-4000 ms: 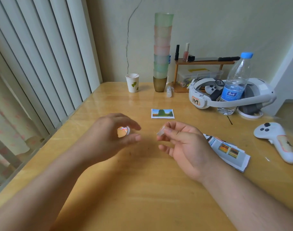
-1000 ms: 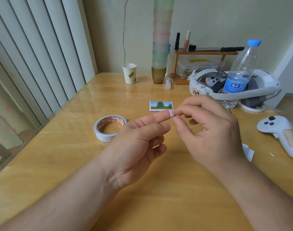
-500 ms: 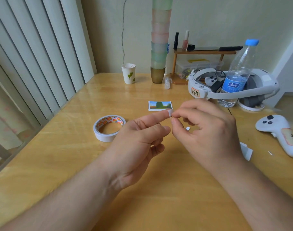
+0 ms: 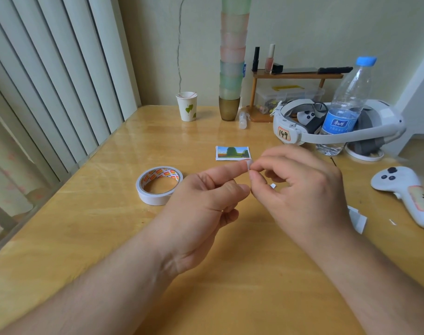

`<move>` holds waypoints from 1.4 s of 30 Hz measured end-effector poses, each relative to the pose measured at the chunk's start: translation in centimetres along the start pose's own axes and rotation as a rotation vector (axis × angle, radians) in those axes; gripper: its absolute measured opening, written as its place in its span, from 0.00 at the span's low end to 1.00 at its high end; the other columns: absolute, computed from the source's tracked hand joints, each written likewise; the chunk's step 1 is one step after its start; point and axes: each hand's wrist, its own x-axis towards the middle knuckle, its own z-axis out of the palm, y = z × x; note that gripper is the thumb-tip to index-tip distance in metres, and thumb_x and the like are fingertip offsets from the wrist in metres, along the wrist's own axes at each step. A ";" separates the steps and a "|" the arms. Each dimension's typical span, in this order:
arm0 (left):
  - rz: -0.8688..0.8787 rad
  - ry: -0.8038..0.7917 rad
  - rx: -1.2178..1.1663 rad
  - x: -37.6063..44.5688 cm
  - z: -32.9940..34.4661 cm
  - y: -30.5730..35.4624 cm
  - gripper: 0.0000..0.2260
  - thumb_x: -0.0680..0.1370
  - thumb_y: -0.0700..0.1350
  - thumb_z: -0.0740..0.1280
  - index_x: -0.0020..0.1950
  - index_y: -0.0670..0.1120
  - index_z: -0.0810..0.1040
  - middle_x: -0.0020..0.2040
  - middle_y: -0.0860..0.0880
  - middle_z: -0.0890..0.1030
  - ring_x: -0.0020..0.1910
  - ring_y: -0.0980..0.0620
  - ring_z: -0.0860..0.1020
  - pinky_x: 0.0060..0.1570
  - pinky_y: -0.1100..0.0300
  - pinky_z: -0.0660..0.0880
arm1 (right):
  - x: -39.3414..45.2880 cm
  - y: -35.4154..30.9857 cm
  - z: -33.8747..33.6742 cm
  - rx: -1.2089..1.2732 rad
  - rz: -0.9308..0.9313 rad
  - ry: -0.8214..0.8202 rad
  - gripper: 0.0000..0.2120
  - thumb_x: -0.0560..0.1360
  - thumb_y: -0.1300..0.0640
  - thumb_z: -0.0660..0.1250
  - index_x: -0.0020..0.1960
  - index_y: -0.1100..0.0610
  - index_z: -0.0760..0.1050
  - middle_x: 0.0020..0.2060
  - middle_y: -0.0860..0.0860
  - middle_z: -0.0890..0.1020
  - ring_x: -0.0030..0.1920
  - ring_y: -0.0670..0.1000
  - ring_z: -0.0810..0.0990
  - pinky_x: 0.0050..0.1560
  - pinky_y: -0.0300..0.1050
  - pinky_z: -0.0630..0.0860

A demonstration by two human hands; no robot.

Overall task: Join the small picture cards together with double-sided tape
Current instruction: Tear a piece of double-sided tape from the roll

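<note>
From the head camera, the left hand extends its index finger with a small piece of tape stuck on the tip. The right hand pinches that piece between thumb and forefinger. The tape roll lies flat on the counter to the left, and one picture card lies just beyond the fingertips.

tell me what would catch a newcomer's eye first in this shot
First the two hands meeting mid-frame: the left hand holds out its forefinger with a small piece of tape at the tip, and the right hand pinches at it. Next, the tape roll lying flat on the table to the left, and the small landscape picture card just beyond the fingertips. At the back, a tall stack of pastel cups rises out of frame.
</note>
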 end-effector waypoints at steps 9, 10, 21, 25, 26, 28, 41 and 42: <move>0.004 -0.080 0.068 -0.3 0.3 -0.3 0.24 0.73 0.40 0.72 0.70 0.49 0.81 0.35 0.51 0.64 0.35 0.58 0.71 0.47 0.58 0.69 | 0.0 0.0 0.3 -0.056 -0.016 0.014 0.04 0.74 0.62 0.71 0.41 0.58 0.82 0.42 0.51 0.83 0.40 0.46 0.75 0.43 0.44 0.77; 0.004 -0.084 0.080 -0.3 0.3 -0.3 0.24 0.73 0.40 0.72 0.70 0.49 0.81 0.35 0.51 0.64 0.35 0.58 0.70 0.47 0.58 0.70 | 0.1 0.0 0.3 -0.055 -0.018 0.007 0.04 0.74 0.62 0.71 0.41 0.58 0.81 0.42 0.51 0.83 0.40 0.47 0.75 0.43 0.44 0.77; 0.042 0.056 0.183 -0.2 -0.2 0.7 0.16 0.78 0.32 0.71 0.58 0.49 0.88 0.34 0.48 0.57 0.39 0.46 0.58 0.45 0.52 0.63 | 0.1 -0.4 0.0 0.237 0.121 -0.115 0.03 0.74 0.62 0.70 0.41 0.58 0.80 0.41 0.47 0.81 0.42 0.48 0.80 0.40 0.46 0.80; 0.167 0.142 0.377 -0.3 -0.3 0.7 0.13 0.78 0.38 0.75 0.54 0.57 0.88 0.36 0.48 0.58 0.32 0.51 0.57 0.34 0.59 0.59 | 0.3 -1.0 -0.1 0.404 0.316 -0.190 0.05 0.73 0.59 0.70 0.40 0.52 0.80 0.40 0.44 0.81 0.46 0.48 0.82 0.39 0.36 0.78; 0.213 0.167 0.432 -0.3 -0.4 0.7 0.12 0.77 0.40 0.76 0.54 0.58 0.88 0.36 0.47 0.58 0.31 0.52 0.57 0.32 0.60 0.58 | 0.3 -1.1 -0.1 0.447 0.369 -0.213 0.05 0.73 0.57 0.70 0.39 0.49 0.79 0.40 0.44 0.82 0.46 0.47 0.82 0.39 0.36 0.78; 0.311 0.212 0.551 -0.4 -0.4 0.6 0.10 0.76 0.45 0.78 0.53 0.59 0.88 0.35 0.49 0.62 0.30 0.54 0.61 0.32 0.61 0.60 | 0.3 -1.1 -0.1 0.496 0.429 -0.244 0.07 0.73 0.56 0.70 0.38 0.47 0.79 0.39 0.43 0.83 0.46 0.47 0.82 0.41 0.40 0.79; 0.426 0.253 0.647 -0.6 -0.2 0.4 0.12 0.80 0.41 0.72 0.55 0.59 0.88 0.41 0.57 0.83 0.40 0.57 0.79 0.41 0.67 0.74 | -0.1 -2.2 0.3 0.380 0.329 -0.096 0.06 0.74 0.58 0.71 0.41 0.48 0.79 0.41 0.42 0.80 0.44 0.48 0.81 0.39 0.35 0.77; 0.424 0.245 0.630 -0.6 -0.3 0.4 0.12 0.80 0.41 0.72 0.55 0.58 0.88 0.41 0.56 0.83 0.39 0.56 0.80 0.41 0.66 0.75 | -0.1 -2.2 0.2 0.372 0.304 -0.092 0.06 0.74 0.59 0.71 0.42 0.48 0.79 0.41 0.43 0.80 0.44 0.48 0.81 0.40 0.35 0.77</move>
